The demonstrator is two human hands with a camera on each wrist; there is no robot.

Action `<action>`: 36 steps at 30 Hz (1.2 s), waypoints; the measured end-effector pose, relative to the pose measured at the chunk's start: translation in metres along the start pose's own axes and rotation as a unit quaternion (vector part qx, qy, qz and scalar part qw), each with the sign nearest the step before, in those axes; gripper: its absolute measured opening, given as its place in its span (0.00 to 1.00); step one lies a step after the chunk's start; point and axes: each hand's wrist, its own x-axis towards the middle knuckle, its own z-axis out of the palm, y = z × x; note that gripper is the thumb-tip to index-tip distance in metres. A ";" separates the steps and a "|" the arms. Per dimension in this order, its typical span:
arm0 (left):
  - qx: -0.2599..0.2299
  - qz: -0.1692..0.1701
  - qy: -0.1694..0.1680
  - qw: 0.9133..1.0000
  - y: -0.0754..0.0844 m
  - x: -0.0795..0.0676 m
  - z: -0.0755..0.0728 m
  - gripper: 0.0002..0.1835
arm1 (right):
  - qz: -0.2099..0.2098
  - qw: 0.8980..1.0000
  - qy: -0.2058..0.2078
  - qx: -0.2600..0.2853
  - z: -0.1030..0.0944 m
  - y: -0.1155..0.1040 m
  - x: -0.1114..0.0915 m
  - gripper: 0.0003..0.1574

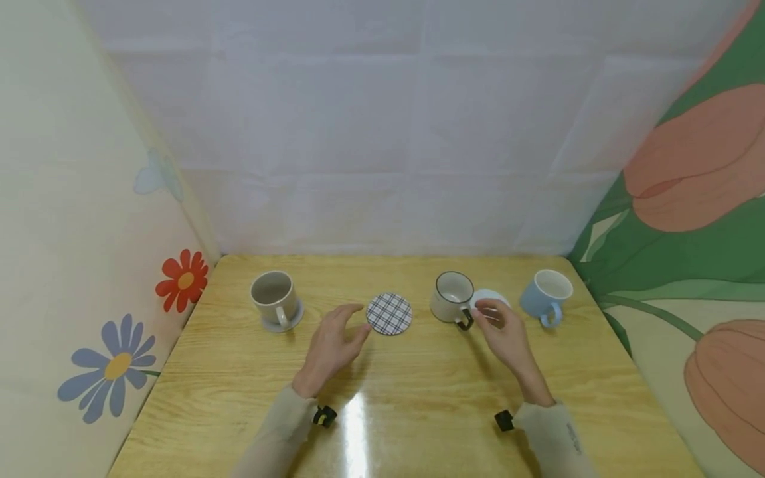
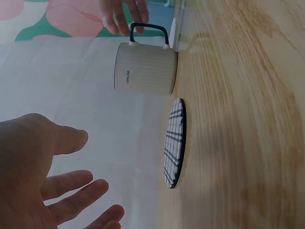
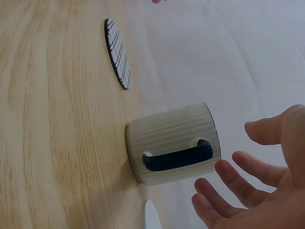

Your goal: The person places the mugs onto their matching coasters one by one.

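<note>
A cream ribbed mug (image 1: 449, 304) with a dark rim and black handle stands upright on the table, between a plaid round coaster (image 1: 389, 314) and a white coaster (image 1: 493, 299). My right hand (image 1: 503, 335) is beside its handle, fingers relaxed and spread; in the right wrist view they hover near the mug's (image 3: 174, 143) rim with nothing gripped. Just left of the plaid coaster, my left hand (image 1: 335, 345) is held with thumb and fingers apart, holding nothing. The left wrist view shows the coaster (image 2: 175, 143) flat on the wood, with a dark edge.
At the left, a beige-grey mug (image 1: 276, 297) sits on a grey coaster (image 1: 297, 317). A light blue mug (image 1: 544, 297) stands at the right, close to the white coaster. Behind the wooden table (image 1: 406, 411) hangs a white cloth (image 1: 382, 133).
</note>
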 end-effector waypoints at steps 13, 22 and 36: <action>0.003 -0.008 -0.001 1.000 0.000 0.007 0.008 0.26 | 0.020 1.000 -0.002 0.000 0.006 0.007 0.001 0.18; 0.000 -0.005 -0.009 1.000 -0.004 0.008 0.014 0.26 | 0.038 0.999 -0.004 0.002 0.006 0.012 -0.001 0.19; 0.019 0.018 -0.019 0.999 -0.015 0.010 0.024 0.28 | 0.039 0.999 -0.009 -0.003 0.008 0.017 -0.001 0.19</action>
